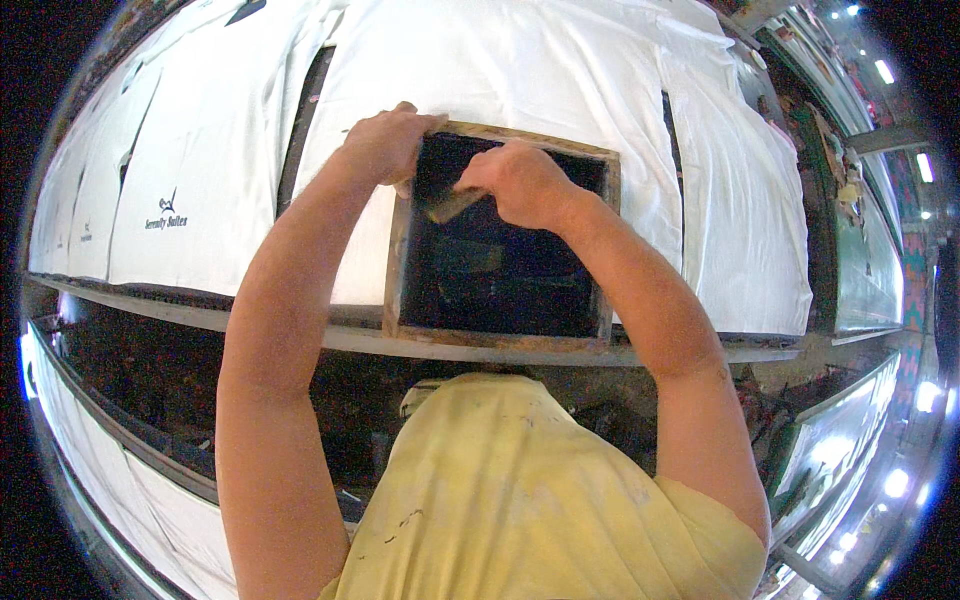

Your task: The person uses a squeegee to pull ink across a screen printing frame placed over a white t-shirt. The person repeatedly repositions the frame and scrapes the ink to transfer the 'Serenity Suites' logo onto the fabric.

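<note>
A wooden-framed printing screen [480, 338] with a dark, glossy mesh lies on white cloth [510, 70] spread over a long table. At its far left corner, my left hand [383, 147] is closed on the wooden edge, its fingertips partly hidden. My right hand [524, 184] is inside the frame's outline, near the far side, and grips a squeegee [456, 206] with a pale wooden edge. The squeegee is tilted over the dark mesh; my hand covers part of it. I cannot tell how firmly its lower edge touches the mesh.
Another white cloth [190, 190] with a small dark print lies to the left, and one more [740, 200] to the right, with dark gaps between. The table's near edge [700, 354] runs before me. A second cloth-covered table [150, 490] stands at lower left.
</note>
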{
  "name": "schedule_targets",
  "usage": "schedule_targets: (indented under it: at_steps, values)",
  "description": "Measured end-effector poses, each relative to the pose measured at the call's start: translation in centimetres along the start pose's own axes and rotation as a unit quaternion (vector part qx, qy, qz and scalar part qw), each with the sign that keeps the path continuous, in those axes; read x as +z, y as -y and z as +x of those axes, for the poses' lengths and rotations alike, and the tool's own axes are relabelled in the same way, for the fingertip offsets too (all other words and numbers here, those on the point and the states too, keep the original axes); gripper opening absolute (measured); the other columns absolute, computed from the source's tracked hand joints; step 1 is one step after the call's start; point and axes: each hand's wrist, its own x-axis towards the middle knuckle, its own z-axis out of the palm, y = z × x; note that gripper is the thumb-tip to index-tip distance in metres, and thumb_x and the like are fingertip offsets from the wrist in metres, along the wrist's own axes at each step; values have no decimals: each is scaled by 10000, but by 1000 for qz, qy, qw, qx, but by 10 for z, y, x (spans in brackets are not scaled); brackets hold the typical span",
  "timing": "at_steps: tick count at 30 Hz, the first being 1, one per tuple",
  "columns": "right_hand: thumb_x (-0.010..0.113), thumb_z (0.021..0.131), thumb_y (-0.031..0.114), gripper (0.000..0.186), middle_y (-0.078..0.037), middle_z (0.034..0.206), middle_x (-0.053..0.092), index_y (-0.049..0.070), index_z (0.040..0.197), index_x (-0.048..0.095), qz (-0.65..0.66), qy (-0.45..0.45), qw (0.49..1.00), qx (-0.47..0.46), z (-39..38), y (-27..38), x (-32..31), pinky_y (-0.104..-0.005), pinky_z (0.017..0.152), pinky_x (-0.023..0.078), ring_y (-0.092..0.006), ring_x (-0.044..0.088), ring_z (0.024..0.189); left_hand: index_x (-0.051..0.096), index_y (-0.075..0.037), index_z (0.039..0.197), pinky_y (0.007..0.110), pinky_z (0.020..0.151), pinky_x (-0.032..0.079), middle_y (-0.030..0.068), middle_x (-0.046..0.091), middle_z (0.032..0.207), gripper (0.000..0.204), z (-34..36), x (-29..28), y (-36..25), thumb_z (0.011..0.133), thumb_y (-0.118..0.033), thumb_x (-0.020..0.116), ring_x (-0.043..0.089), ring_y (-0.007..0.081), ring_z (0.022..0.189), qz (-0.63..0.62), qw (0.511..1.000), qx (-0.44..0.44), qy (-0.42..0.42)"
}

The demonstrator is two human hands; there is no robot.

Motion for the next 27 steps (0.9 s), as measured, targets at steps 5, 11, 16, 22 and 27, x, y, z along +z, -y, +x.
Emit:
schedule_targets:
  at_steps: [5,11,16,22,27]
  values:
    - [709,830,-89,406,-72,1190,827,123,1151,841,3,52,996,-67,-27,-9,-17,-456,1089,570,-305,758,1186,626,-339,1649,507,1133,624,121,684,1500,1207,13,27,22,570,-39,1076,719,345,1360,-26,999,19,-15]
    - [688,812,-97,458,-81,1254,831,106,1192,841,9,48,998,25,-122,-16,-28,-489,1096,546,-297,748,1255,616,-331,1659,508,1137,623,108,687,1493,1250,13,13,3,542,-7,1074,725,345,1344,29,999,12,32]
    - [695,816,-43,466,-102,1279,815,88,1243,827,-13,-19,991,130,-166,51,-3,-492,1038,537,-317,735,1219,616,-160,1634,463,1150,581,192,719,1345,1135,20,34,38,580,-46,1023,695,408,1285,-40,994,93,-30]
    - [708,872,23,418,-119,1253,791,83,1269,823,-22,-75,970,230,-181,127,20,-505,1038,529,-342,714,1198,579,-176,1675,462,1205,542,207,675,1443,1205,14,17,33,563,-54,1025,662,411,1346,-86,991,101,19]
    - [699,874,-8,425,-131,1286,780,56,1278,814,3,-106,967,231,-184,139,19,-510,1078,540,-360,706,1218,559,-175,1691,455,1198,579,203,560,1624,1276,-9,41,40,527,24,1042,644,386,1416,-197,974,69,-90]
